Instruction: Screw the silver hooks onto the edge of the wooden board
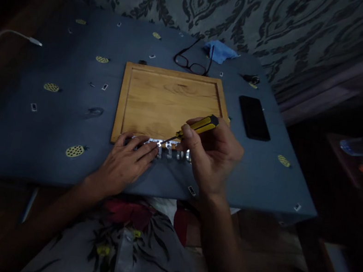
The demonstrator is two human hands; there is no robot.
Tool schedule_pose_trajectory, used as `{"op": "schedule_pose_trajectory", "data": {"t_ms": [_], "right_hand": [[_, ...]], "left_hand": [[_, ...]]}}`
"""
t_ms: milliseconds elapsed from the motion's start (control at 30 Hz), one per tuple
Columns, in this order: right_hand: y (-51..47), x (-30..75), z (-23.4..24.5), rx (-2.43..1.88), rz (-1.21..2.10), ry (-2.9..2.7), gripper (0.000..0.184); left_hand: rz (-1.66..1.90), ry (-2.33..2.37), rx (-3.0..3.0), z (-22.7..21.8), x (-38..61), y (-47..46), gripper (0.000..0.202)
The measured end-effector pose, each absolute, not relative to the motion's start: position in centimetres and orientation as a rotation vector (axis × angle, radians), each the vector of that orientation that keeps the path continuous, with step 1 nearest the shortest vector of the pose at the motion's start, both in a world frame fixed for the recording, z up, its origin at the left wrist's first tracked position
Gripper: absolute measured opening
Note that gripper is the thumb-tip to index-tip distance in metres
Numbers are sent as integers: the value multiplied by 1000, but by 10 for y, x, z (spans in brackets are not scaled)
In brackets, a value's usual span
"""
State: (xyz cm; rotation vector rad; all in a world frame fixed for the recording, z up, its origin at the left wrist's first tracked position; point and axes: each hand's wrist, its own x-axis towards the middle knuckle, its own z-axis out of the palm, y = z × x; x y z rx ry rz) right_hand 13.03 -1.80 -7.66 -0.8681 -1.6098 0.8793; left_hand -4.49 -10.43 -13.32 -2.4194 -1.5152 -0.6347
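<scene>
Wooden board (170,101) on blue tablecloth (43,140), patterned wall (226,3) beyond; at board's near edge, left hand (123,163) flat on metal strip (174,152), right hand (214,158) clasping screwdriver (200,125).

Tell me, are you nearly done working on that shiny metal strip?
Done: the shiny perforated metal strip already lies along the near edge of the square wooden board. In hand: the left hand presses it down while the right hand points the yellow-and-black screwdriver tip at it. Left: blur hides any screws, so how much remains is unclear.
</scene>
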Motion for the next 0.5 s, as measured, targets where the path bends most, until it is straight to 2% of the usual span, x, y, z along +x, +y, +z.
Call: {"op": "schedule_pose_trajectory", "data": {"t_ms": [500], "right_hand": [[-14, 132, -74, -842, 1017, -1727, 30]], "left_hand": [[-608, -1534, -2435, -135, -45, -105, 27]]}}
